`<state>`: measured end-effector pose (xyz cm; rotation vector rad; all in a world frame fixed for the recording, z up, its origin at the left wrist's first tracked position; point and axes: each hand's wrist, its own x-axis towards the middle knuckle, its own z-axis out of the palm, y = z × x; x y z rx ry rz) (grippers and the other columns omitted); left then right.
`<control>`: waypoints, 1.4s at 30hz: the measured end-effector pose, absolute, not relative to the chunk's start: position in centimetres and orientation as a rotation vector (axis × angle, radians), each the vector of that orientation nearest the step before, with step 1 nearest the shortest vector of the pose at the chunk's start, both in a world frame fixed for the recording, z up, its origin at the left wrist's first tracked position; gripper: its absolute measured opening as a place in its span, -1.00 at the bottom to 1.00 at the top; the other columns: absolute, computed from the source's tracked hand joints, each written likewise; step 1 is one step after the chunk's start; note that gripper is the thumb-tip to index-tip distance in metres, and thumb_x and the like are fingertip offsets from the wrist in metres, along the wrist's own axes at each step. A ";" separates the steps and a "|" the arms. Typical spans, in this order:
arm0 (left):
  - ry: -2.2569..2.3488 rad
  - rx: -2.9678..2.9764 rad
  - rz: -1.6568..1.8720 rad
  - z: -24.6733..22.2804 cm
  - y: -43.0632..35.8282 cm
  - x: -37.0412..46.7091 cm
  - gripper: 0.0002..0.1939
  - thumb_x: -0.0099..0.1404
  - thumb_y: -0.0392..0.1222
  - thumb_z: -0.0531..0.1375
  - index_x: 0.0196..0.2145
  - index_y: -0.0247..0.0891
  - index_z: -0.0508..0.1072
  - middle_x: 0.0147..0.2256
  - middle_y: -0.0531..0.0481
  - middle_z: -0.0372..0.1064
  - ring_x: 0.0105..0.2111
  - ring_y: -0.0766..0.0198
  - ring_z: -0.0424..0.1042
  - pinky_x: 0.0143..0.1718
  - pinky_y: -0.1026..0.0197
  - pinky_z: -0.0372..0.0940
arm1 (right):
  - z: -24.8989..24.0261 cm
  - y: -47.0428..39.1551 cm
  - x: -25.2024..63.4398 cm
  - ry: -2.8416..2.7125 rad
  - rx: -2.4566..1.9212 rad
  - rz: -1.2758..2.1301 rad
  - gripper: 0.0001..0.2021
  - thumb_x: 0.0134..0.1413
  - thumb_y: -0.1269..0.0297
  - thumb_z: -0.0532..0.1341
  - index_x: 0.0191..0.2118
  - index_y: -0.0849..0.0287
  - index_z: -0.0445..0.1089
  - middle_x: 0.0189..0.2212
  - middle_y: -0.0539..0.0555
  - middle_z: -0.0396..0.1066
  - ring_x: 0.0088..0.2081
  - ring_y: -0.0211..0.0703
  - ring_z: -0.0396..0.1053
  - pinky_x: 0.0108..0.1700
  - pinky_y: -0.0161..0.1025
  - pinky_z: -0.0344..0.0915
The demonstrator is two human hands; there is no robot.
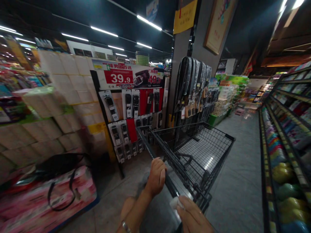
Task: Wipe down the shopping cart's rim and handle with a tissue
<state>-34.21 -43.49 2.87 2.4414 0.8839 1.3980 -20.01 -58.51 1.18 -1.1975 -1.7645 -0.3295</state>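
A black wire shopping cart [228, 137] stands in front of me, turned slightly to the right. Its basket shows only bare mesh and the floor beneath. My left hand [156, 176] is closed around the middle of the cart's dark handlebar [148, 147]. At the near end of the bar, my right hand [193, 215] pinches a small white wad [175, 203] that looks like tissue or cloth. The wad lies against the handlebar. Part of the right hand is cut off by the lower edge.
A rack of packaged belts [125, 132] under a price sign [119, 76] stands ahead. Left are stacked paper packs [46, 129] and pink packages [80, 184] with a black bag [58, 165]. Covered goods hang by the pillar [193, 81]. Shelves [288, 129] line the right of the aisle.
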 end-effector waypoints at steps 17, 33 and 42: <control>0.836 2.379 1.422 3.3 -43.9 -33.9 -0.63 0.38 -0.18 -0.23 -0.42 -0.19 0.29 -0.42 0.02 0.28 -0.28 0.27 0.26 0.11 0.00 0.11 | 4.7 -60.6 -17.6 -2.029 -1.312 -0.408 -0.65 0.16 0.41 0.18 0.06 0.01 0.40 -0.12 0.04 0.54 -0.12 -0.03 0.53 0.00 -0.07 0.44; 0.817 2.346 1.505 2.9 -43.9 -34.5 -0.65 0.37 -0.19 -0.20 -0.42 -0.19 0.30 -0.41 0.02 0.32 -0.28 0.27 0.29 0.09 0.00 0.12 | 7.3 -56.9 -24.9 -1.811 -1.481 -0.520 -0.71 0.30 0.42 0.02 -0.20 0.23 0.50 -0.22 0.16 0.57 -0.18 -0.10 0.53 -0.13 -0.16 0.46; 0.801 2.329 1.591 3.3 -44.5 -34.6 -0.68 0.36 -0.23 -0.18 -0.43 -0.19 0.28 -0.43 0.03 0.31 -0.29 0.28 0.30 0.07 0.02 0.13 | 7.1 -61.8 -21.3 -1.889 -1.328 -0.459 -0.79 0.17 0.51 0.16 -0.12 0.22 0.47 -0.21 0.14 0.57 -0.15 -0.13 0.54 -0.09 -0.24 0.46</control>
